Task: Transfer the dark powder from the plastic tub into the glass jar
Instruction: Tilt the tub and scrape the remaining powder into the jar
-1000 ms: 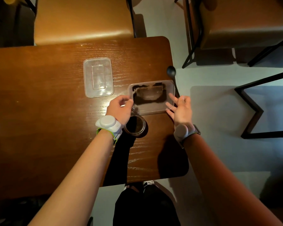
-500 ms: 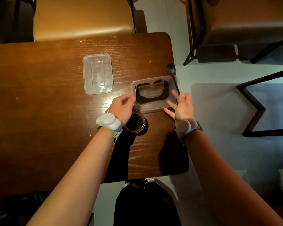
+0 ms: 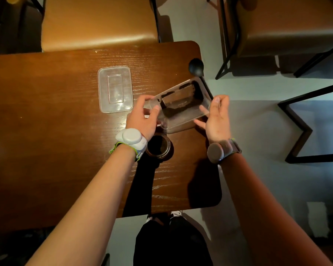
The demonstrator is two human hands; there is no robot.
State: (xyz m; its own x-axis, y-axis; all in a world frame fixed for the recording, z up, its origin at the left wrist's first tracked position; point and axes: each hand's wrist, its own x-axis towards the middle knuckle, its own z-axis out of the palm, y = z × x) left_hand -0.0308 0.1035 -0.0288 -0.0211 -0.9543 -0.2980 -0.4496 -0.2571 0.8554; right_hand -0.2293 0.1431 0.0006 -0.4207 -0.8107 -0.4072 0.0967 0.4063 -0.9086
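Note:
Both hands hold the clear plastic tub [image 3: 183, 120] above the table, tilted, its near-left corner lowest. Dark powder [image 3: 178, 110] lies along the tub's inner walls and toward its left side. My left hand [image 3: 142, 117] grips the tub's left end with thumb and fingers. My right hand [image 3: 216, 117] holds its right end, fingers under the base. The open glass jar [image 3: 159, 145] stands on the table just below the tub's low corner, dark powder inside, partly hidden by my left wrist.
The tub's clear lid [image 3: 115, 89] lies flat on the wooden table [image 3: 56, 141] to the left. A black spoon [image 3: 196, 67] rests at the table's right edge behind the tub. Chairs [image 3: 98, 22] stand beyond the table; floor lies to the right.
The tub has been lifted off the table and turned, its left corner now dipping over the jar. Both hands rose with it and closed on its ends.

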